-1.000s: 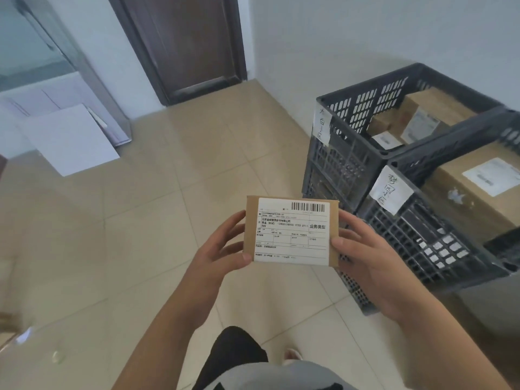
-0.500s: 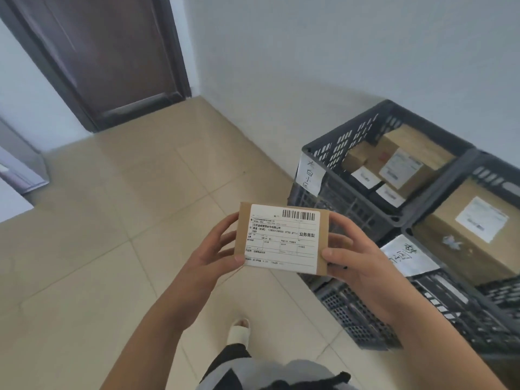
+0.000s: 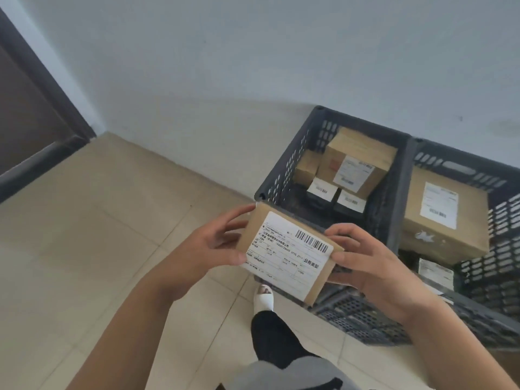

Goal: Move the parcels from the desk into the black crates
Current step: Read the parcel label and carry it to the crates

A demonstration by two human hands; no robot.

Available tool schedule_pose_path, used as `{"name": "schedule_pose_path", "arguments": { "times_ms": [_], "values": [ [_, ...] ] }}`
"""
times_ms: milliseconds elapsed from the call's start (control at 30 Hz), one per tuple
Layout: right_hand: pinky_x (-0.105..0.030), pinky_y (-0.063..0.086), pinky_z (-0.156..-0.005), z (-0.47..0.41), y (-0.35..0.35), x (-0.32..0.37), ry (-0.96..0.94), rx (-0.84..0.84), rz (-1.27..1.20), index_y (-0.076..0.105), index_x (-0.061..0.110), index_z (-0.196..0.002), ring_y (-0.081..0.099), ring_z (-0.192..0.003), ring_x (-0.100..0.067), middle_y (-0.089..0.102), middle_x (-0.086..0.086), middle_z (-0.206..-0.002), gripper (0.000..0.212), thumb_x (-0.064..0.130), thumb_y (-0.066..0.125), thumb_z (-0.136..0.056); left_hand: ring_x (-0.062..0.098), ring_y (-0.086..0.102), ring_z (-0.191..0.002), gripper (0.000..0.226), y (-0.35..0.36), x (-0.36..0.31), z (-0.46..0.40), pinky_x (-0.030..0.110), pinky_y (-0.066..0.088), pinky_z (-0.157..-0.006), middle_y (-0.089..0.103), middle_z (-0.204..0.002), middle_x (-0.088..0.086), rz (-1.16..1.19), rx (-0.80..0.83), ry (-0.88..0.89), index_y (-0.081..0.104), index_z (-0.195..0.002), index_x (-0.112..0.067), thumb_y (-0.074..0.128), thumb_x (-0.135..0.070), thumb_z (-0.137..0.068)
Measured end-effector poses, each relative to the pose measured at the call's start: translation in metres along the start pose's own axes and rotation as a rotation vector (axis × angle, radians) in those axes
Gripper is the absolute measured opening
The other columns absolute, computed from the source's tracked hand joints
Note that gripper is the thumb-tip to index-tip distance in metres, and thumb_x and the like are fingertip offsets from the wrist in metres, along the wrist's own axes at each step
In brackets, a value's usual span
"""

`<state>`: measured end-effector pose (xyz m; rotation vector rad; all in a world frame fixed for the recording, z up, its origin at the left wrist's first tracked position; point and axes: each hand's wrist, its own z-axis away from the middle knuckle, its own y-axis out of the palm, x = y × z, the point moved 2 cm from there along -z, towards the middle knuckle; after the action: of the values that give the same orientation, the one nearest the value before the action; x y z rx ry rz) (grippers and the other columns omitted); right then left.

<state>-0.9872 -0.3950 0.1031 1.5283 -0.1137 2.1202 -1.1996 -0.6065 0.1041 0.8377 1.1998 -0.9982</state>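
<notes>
Two hands carry one small cardboard parcel (image 3: 289, 253) in the head view, held in the air over the near edge of the left black crate (image 3: 281, 175). The left hand (image 3: 208, 249) grasps the parcel's left end, thumb pressed on the lower corner of the white shipping label (image 3: 287, 256) and fingers curled round the far side. The right hand (image 3: 374, 266) grasps the right end, thumb on the top face by the barcode and the other fingers wrapped underneath. The parcel is tilted, its label side facing up with the barcode toward the crate. The left crate stands against the pale wall (image 3: 253, 66) and holds a larger brown box (image 3: 357, 161) with a label on its front, a smaller brown box (image 3: 306, 167) touching its left side, and two dark packets with white labels (image 3: 334, 192) just in front of them. The right crate (image 3: 503, 192) touches the left one and holds a big brown box (image 3: 444, 218) with a label on top; a smaller labelled item (image 3: 436, 271) lies below it. A foot in a white slipper (image 3: 263, 298) stands on the beige tiled floor (image 3: 98, 220), just beside the crates. A dark door (image 3: 25, 114) fills the upper left.
</notes>
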Motion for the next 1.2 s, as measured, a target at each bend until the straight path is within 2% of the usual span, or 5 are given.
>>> {"name": "schedule_pose_path", "arguments": {
  "times_ms": [167,400,633,867,1200],
  "values": [
    [-0.042,0.062,-0.088,-0.079,-0.039,0.03,-0.022,0.06,-0.033,0.068,0.022,-0.125,0.07,-0.118,-0.034,0.07,-0.015,-0.129,0.059,0.029,0.086,-0.07,0.016,0.062,-0.13,0.074,-0.035,-0.036,-0.098,0.02,0.053,-0.092,0.065,-0.142,-0.005,-0.136,0.067,-0.045,0.054,-0.145,-0.045,0.063,-0.007,-0.082],
    [-0.042,0.058,-0.101,-0.177,-0.094,0.05,0.069,0.216,0.155,0.054,0.025,-0.147,0.066,-0.127,-0.03,0.068,-0.007,-0.135,0.077,0.039,0.081,-0.076,0.009,0.061,-0.128,0.065,-0.058,-0.077,-0.229,0.036,0.047,-0.105,0.067,-0.135,-0.013,-0.274,0.153,-0.114,0.062,-0.128,-0.061,0.07,-0.035,-0.069],
    [-0.034,0.064,-0.083,-0.211,-0.152,0.008,0.219,-0.214,0.077,0.059,0.03,-0.129,0.073,-0.11,-0.022,0.072,-0.002,-0.124,0.076,0.032,0.099,-0.064,0.017,0.052,-0.136,0.058,-0.061,-0.024,-0.336,0.043,0.04,-0.111,0.057,-0.142,-0.008,-0.285,-0.217,-0.231,0.054,-0.134,-0.054,0.066,-0.052,-0.077],
    [-0.043,0.057,-0.089,-0.212,-0.178,-0.07,0.484,-0.6,0.012,0.041,0.025,-0.138,0.058,-0.107,-0.019,0.053,0.006,-0.121,0.085,0.017,0.094,-0.071,0.03,0.035,-0.15,0.068,-0.045,0.048,-0.433,0.049,0.031,-0.118,0.031,-0.167,0.002,-0.347,-0.211,-0.443,0.025,-0.161,-0.027,0.045,-0.058,-0.104],
    [-0.047,0.054,-0.098,-0.315,-0.129,-0.102,0.533,-0.73,-0.049,0.035,0.027,-0.133,0.056,-0.114,-0.023,0.053,0.002,-0.123,0.084,0.015,0.092,-0.072,0.005,0.058,-0.084,0.04,-0.041,0.081,-0.452,0.028,0.043,-0.071,0.058,-0.089,-0.014,-0.576,-0.286,-0.261,0.055,-0.11,-0.023,0.026,-0.049,-0.111]
  ]
}}
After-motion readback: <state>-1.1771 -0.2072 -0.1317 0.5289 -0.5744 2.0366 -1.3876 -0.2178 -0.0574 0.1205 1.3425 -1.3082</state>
